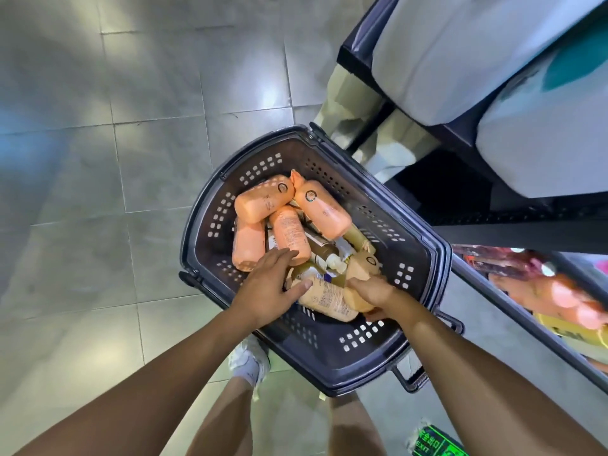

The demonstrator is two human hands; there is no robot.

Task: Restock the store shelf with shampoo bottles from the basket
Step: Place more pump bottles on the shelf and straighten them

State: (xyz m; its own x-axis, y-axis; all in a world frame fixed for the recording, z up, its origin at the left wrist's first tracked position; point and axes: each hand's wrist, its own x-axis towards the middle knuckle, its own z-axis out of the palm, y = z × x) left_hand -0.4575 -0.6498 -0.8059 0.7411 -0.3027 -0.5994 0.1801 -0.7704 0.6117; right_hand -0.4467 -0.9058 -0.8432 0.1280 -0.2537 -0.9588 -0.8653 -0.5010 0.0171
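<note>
Peach plastic shampoo bottles [260, 205] lie heaped on their sides inside the dark slotted basket [332, 366], over a few olive-brown bottles [324, 250] at its middle. Two carry a small round dark emblem near the cap; we cannot read it. Our right hand [373, 292] curls round a tan bottle [360, 268] at the basket's near side. Our left hand [263, 291], fingers straight, rests on a pale bottle [329, 301] whose fine-print label is illegible. Beside the basket stands the shelf [493, 232]; past its near corner a green floor sticker [431, 442] reads EXIT
</note>
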